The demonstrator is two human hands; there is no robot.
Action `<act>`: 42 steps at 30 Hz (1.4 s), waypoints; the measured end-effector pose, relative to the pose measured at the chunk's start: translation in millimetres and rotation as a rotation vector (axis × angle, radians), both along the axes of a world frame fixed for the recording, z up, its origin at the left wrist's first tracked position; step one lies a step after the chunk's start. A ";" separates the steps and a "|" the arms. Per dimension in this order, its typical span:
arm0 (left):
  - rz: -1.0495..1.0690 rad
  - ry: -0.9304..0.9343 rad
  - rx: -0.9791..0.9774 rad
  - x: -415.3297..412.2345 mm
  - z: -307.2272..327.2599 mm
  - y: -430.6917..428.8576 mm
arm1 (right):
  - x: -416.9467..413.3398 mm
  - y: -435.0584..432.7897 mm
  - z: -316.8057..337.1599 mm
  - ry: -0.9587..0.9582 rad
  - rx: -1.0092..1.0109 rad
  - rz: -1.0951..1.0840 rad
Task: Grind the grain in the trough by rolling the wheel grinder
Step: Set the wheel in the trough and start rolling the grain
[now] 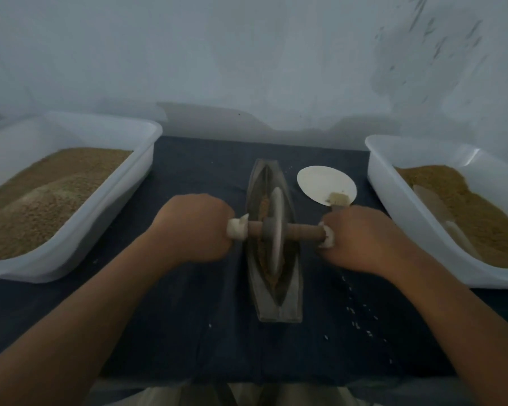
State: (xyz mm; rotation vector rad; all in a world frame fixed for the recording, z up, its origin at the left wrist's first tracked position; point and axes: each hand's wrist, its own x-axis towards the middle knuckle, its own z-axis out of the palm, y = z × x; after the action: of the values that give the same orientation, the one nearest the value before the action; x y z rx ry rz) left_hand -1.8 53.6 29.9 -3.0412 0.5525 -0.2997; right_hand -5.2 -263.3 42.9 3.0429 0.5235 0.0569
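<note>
Dark cloth [188,332] underfoot — left hand [195,227] and right hand [361,238] each fisted round the wheel grinder [276,230] axle ends; trough [272,244] with grain [265,205] between them.

The left hand [197,227] and right hand [361,238] are seen bare, as are both forearms [94,312]; pale khaki clothing [185,395] is glimpsed lowest.

Both ends of the axle [301,230] were buried inside the left hand [194,227] and the right hand [361,238], whose curled fingers were out of our sight. The wheel [274,230] covered the trough's [279,306] middle. The left tub [147,142] ran off our view's edge, and the right tub [376,171] too. The brush [339,199] handle sat hidden behind the right hand. The white specks [354,317] on the cloth [173,317] were too small for us to name.
</note>
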 end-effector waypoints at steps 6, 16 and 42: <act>0.202 0.049 -0.108 38.8 -5.4 -8.2 | 50.1 24.5 22.3 -0.114 0.011 -0.014; 0.132 0.042 -0.039 7.3 -5.9 -1.6 | 24.7 9.1 12.5 -0.038 -0.055 0.033; 0.198 0.038 -0.001 49.2 15.7 -18.4 | 50.4 32.9 10.8 -0.255 -0.025 -0.113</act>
State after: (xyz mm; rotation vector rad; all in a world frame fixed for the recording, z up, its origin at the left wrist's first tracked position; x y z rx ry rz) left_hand 47.4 35.2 45.6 -3.0753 0.2492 -0.2345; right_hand 45.2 -230.4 53.7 2.9709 0.3295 0.4228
